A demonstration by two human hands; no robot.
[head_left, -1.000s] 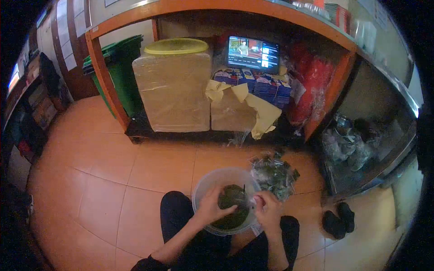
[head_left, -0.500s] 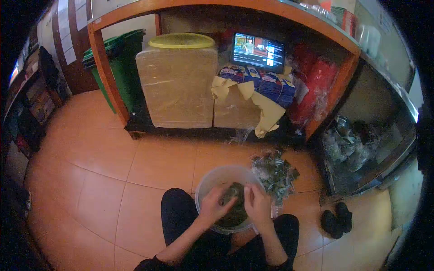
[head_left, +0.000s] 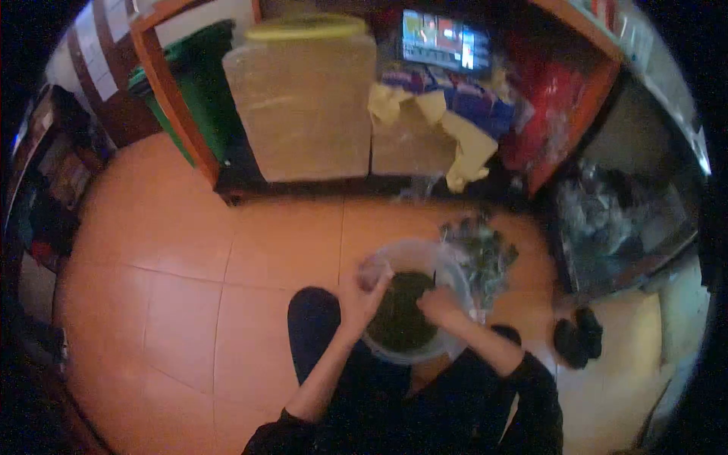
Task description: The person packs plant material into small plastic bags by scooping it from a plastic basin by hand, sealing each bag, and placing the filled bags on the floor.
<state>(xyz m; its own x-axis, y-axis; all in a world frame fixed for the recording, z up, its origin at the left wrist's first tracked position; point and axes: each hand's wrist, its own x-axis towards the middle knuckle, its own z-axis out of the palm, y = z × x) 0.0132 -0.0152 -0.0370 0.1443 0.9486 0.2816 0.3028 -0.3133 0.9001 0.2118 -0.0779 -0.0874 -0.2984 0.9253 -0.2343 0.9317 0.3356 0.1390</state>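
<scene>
A translucent round tub (head_left: 455,274) stands on the floor between my knees, with dark green loose material (head_left: 400,322) in it. My left hand (head_left: 364,292) is at the tub's left rim, fingers curled round a small clear, blurred item (head_left: 371,274) that looks like a plastic bag. Over the right part of the green material is my right hand (head_left: 440,307), its fingers closed; what they hold, if anything, is hidden. Just beyond the tub at the right lies a pile of small clear packets (head_left: 487,254) with dark green contents.
Under an orange-framed counter (head_left: 171,98) are wrapped boxes (head_left: 303,114), a yellow lid (head_left: 307,28), a lit screen (head_left: 444,39) and torn paper (head_left: 472,144). A green bin (head_left: 208,98) stands left. Dark shoes (head_left: 578,339) lie right, below a shelf holding plastic bags (head_left: 599,212).
The view has tilted down and shifted. My hands have moved apart: the left to the tub's left rim with the clear item, the right down over the green material.
</scene>
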